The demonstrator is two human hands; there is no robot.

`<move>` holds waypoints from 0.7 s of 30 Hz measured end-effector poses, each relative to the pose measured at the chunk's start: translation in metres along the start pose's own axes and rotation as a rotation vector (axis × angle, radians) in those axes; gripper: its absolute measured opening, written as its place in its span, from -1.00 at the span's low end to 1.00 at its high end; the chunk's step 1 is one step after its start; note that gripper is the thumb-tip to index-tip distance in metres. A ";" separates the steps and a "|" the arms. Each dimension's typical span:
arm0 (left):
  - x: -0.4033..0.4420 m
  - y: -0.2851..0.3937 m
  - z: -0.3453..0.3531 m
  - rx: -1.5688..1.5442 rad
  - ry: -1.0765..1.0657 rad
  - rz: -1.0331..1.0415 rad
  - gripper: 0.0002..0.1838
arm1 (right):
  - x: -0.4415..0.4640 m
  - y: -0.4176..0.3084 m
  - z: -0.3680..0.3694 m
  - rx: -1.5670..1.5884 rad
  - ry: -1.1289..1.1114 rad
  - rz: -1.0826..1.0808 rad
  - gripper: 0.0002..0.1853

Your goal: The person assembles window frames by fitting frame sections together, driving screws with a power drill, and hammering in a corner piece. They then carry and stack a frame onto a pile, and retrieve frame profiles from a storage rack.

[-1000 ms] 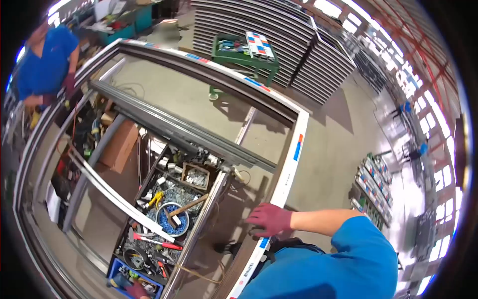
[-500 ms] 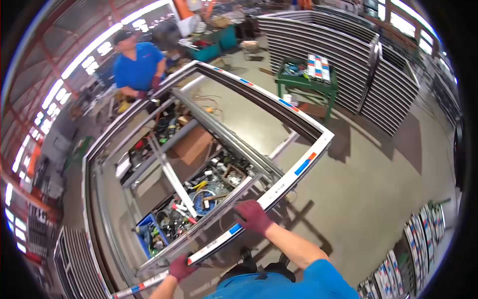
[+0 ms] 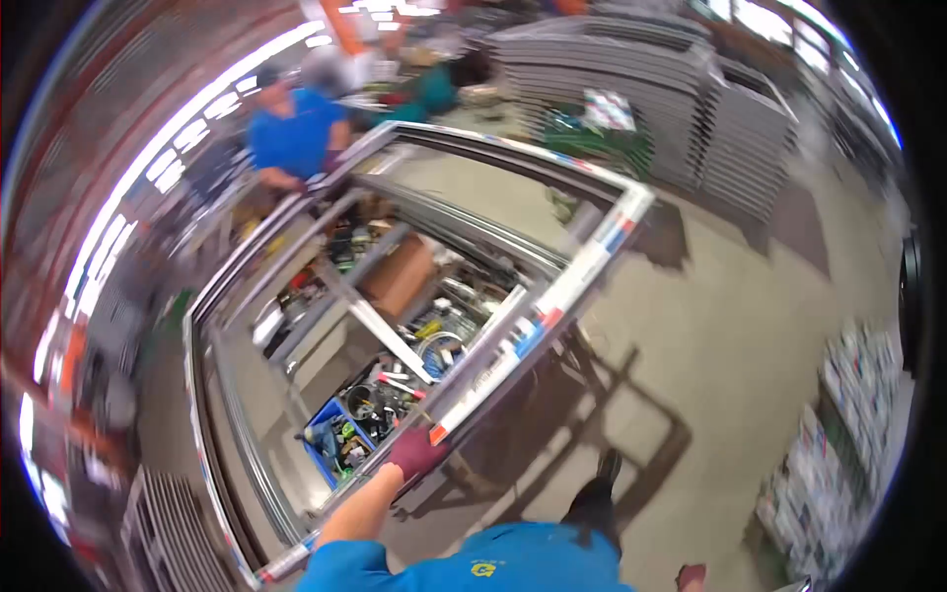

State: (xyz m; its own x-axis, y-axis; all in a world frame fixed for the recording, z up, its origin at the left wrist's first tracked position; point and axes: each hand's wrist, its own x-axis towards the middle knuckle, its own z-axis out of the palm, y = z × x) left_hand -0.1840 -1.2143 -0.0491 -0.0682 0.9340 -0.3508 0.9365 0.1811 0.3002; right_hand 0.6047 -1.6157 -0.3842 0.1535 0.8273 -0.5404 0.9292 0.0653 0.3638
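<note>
A large rectangular window frame, white-edged with red and blue tape marks, lies across a work stand. My left hand, in a maroon glove, is closed around its near bar. Low at the bottom edge of the view is my right hand, away from the frame. Only a small part of that maroon glove shows, and its fingers cannot be made out. Below the frame's openings, a blue bin and trays of tools and small parts are visible.
Across the frame stands a co-worker in a blue shirt, hands near its far side. Stacked grey frames and a green cart stand beyond. White stacked profiles sit lower right. Grey floor lies to my right.
My right hand has left the near bar and dropped to the bottom right. My left hand stays on the bar. The view has shifted and blurred; my body now appears turned.
</note>
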 end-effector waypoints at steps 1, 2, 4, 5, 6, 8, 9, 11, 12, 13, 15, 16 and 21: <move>-0.007 0.006 -0.006 -0.109 0.057 0.037 -0.23 | -0.055 -0.035 0.022 0.183 -0.158 -0.010 -0.42; -0.004 -0.002 0.003 -0.074 0.097 -0.020 -0.28 | -0.114 -0.071 0.021 0.363 -0.319 0.008 -0.45; -0.002 -0.011 0.016 -0.110 0.122 -0.103 -0.42 | -0.216 -0.167 0.018 0.861 -0.462 0.400 -0.66; 0.012 -0.025 0.022 -0.152 0.122 0.051 -0.46 | -0.252 -0.201 -0.002 1.207 -0.579 0.676 -0.65; 0.025 -0.040 0.031 -0.198 0.113 0.210 -0.49 | -0.291 -0.235 -0.025 1.428 -0.648 0.977 -0.59; 0.020 -0.032 0.029 -0.121 0.090 0.295 -0.47 | -0.335 -0.283 -0.089 1.287 -0.485 1.110 -0.43; 0.039 -0.045 0.041 -0.061 0.088 0.227 -0.42 | -0.352 -0.300 -0.094 1.347 -0.518 1.137 -0.40; 0.057 -0.074 0.037 -0.111 0.060 0.203 -0.32 | -0.390 -0.326 -0.094 1.443 -0.498 1.157 -0.36; 0.055 -0.067 0.036 -0.224 0.004 0.254 -0.28 | -0.404 -0.337 -0.089 1.474 -0.468 1.208 -0.36; 0.045 -0.054 0.026 -0.098 0.001 0.189 -0.27 | -0.418 -0.343 -0.090 1.524 -0.433 1.256 -0.37; 0.045 -0.048 0.024 -0.193 -0.051 0.144 -0.28 | -0.452 -0.346 -0.088 1.606 -0.381 1.333 -0.38; 0.075 -0.071 0.028 0.228 -0.007 0.350 -0.25 | -0.465 -0.352 -0.087 1.639 -0.365 1.349 -0.38; -0.089 0.012 0.077 0.115 0.104 0.421 -0.13 | -0.542 -0.392 -0.047 1.745 -0.249 1.478 -0.37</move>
State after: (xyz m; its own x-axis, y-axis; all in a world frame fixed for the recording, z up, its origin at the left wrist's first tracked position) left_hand -0.1405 -1.3192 -0.0825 0.2988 0.9459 -0.1266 0.9218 -0.2517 0.2949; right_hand 0.1417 -2.0631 -0.1983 0.6632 -0.2340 -0.7109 -0.5446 -0.8024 -0.2439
